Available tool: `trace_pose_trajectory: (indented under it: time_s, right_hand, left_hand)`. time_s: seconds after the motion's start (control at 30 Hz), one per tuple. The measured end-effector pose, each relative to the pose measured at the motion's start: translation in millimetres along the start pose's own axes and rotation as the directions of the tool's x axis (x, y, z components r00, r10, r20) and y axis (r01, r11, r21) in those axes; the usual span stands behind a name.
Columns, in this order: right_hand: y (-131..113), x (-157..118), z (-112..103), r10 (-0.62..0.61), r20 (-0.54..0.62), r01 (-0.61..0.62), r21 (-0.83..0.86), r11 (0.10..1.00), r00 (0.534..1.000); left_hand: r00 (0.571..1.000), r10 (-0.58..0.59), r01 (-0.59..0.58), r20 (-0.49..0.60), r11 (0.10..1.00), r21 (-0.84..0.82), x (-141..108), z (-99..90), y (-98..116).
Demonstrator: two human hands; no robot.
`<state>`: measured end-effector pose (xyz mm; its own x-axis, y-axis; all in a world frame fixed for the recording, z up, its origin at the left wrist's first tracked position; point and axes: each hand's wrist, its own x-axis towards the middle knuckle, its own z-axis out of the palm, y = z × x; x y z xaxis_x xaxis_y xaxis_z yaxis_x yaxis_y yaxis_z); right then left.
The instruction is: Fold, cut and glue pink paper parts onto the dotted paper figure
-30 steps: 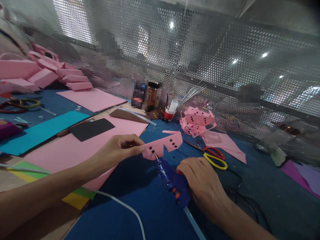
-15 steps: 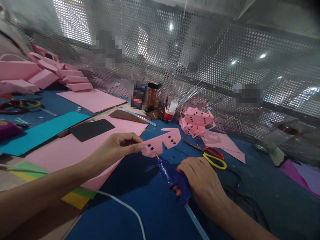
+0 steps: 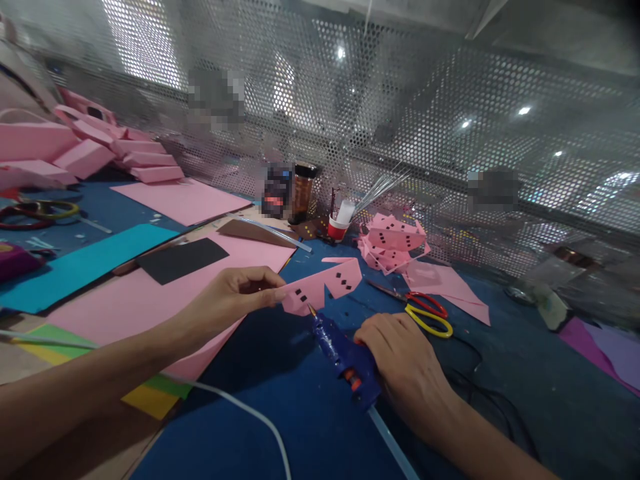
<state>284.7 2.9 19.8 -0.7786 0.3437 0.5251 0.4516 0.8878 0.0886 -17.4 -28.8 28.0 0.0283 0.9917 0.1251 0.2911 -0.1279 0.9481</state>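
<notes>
Between its thumb and fingers, my left hand pinches the left end of a folded pink paper piece marked with small black diamonds. My right hand is wrapped round the handle of a blue glue gun. The gun's metal tip is at the lower edge of the pink piece, near the left group of diamonds. A clear glue stick sticks out of the gun's rear end. Scissors with red and yellow handles lie just beyond my right hand.
Similar pink pieces are piled behind, beside a red and white cup and a brown jar. Left are pink sheets, a black card and a turquoise strip. A white cable crosses the front; black cables lie right.
</notes>
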Motion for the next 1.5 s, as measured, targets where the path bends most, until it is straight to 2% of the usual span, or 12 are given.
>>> trace_pose_trajectory:
  time_s: [1.5]
  right_hand:
    - [1.9,-4.1,3.3,0.012,0.034,-0.008,-0.097,0.995,0.999]
  left_hand:
    - [1.0,-0.02,0.02,-0.02,0.999,-0.027,-1.1,0.3,3.3]
